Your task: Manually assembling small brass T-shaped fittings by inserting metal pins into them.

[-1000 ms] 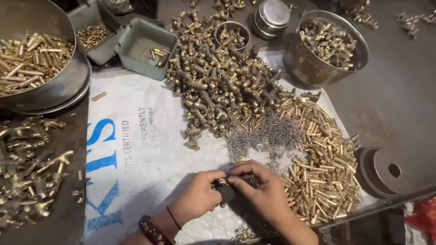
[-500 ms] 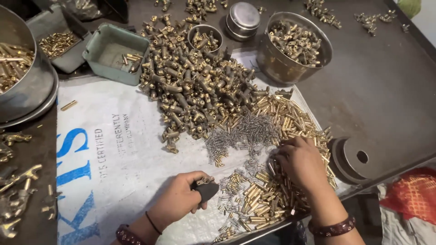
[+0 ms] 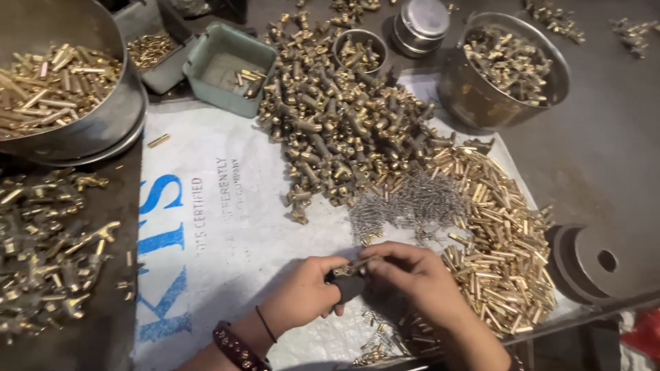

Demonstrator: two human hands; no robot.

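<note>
Nearest me, my left hand (image 3: 302,295) grips a small dark tool (image 3: 346,285), fingers curled tight around it. My right hand (image 3: 412,275) meets it, fingertips pinched on a small brass piece (image 3: 354,264) at the tool's top; I cannot make out that piece's shape. Both hands hover over a white printed sack (image 3: 227,227) spread on the table. Just beyond lie thin steel springs (image 3: 412,203), short brass tubes (image 3: 502,240) to the right, and a big heap of brass fittings (image 3: 344,130). Farther off, a large steel bowl (image 3: 103,117) at left holds brass rods and is cut off by the frame edge. A green tray (image 3: 227,65) holds a few pieces. A small steel cup (image 3: 361,48) and a steel pot (image 3: 505,75) hold brass fittings. A lidded steel tin (image 3: 421,24) hides its contents.
</note>
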